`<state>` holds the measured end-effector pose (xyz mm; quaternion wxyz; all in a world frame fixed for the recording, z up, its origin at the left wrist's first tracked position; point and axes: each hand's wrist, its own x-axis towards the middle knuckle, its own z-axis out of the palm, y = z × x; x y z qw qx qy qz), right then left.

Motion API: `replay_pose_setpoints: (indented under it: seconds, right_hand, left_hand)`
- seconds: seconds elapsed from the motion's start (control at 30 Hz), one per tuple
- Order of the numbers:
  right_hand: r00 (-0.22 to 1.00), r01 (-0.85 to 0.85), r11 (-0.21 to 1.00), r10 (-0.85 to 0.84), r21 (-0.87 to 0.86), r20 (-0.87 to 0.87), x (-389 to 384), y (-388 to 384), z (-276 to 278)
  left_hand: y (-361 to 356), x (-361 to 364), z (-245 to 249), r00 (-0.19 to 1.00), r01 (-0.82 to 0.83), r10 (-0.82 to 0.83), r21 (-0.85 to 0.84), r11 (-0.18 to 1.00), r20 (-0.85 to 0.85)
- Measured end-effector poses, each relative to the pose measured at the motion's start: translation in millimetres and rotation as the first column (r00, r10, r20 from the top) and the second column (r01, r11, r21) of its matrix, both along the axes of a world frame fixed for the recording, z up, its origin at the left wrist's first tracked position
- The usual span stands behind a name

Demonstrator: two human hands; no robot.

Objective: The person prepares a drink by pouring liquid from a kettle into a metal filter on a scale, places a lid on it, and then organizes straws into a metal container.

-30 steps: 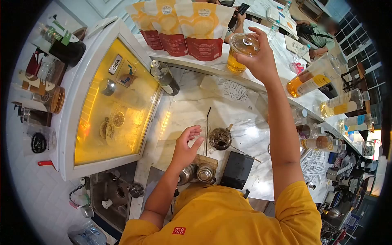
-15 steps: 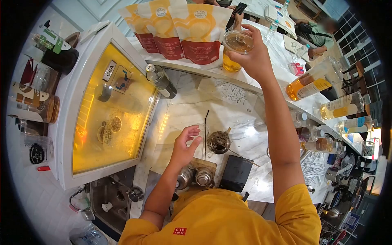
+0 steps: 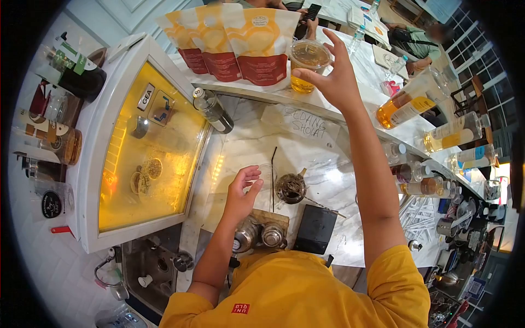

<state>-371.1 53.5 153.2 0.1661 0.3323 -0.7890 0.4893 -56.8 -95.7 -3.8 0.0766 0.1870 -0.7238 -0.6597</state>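
Observation:
A lidded clear plastic cup of amber drink (image 3: 309, 57) stands upright on the raised marble ledge, beside the yellow-and-red pouches. My right hand (image 3: 340, 82) is at its right side, thumb in front of the cup and index finger raised away from it, so the hand looks open around the cup rather than gripping. Lower down, my left hand (image 3: 244, 188) hovers over the worktop with fingers loosely bent and apart, holding nothing. Just right of it lies a black straw (image 3: 273, 169), and past that stands a glass teapot (image 3: 291, 188) with dark leaves inside.
Pouches (image 3: 257, 46) and several bottles (image 3: 407, 104) line the ledge. A dark bottle (image 3: 213, 110) stands by the yellow-lit glass-door cabinet (image 3: 153, 147). Near my body are metal jugs (image 3: 272, 235) and a black flat device (image 3: 315, 228). A sink (image 3: 147, 268) is lower left; people sit beyond the ledge.
My right hand's fingers have straightened and spread away from the cup's rim. The view has shifted slightly. My left hand is almost unchanged, still empty.

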Motion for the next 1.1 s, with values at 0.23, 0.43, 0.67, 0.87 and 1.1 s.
replay_pose_setpoints:
  seconds: [0.23,0.43,0.67,0.87,1.1]
  right_hand:
    - [0.969,0.223,0.886,-0.246,-0.408,-0.004,93,95,22]
    - [0.851,0.515,0.676,-0.475,-0.528,0.222,75,176,17]
    - [0.904,0.369,0.845,-0.229,-0.386,0.361,20,187,12]
    - [0.910,0.404,0.858,-0.340,-0.316,0.238,11,187,-1]
    - [0.938,0.229,0.897,-0.100,-0.377,0.333,67,165,11]
  left_hand:
    - [12,-8,6,0.997,0.073,-0.074,-0.021,0.997,-0.009]
    - [38,-32,13,0.976,0.207,-0.208,-0.028,0.978,-0.061]
    - [58,-58,26,0.953,0.296,-0.298,-0.045,0.954,-0.053]
    - [66,-67,20,0.963,0.252,-0.255,-0.049,0.967,-0.083]
    - [65,-68,17,0.965,0.254,-0.253,0.006,0.967,-0.076]
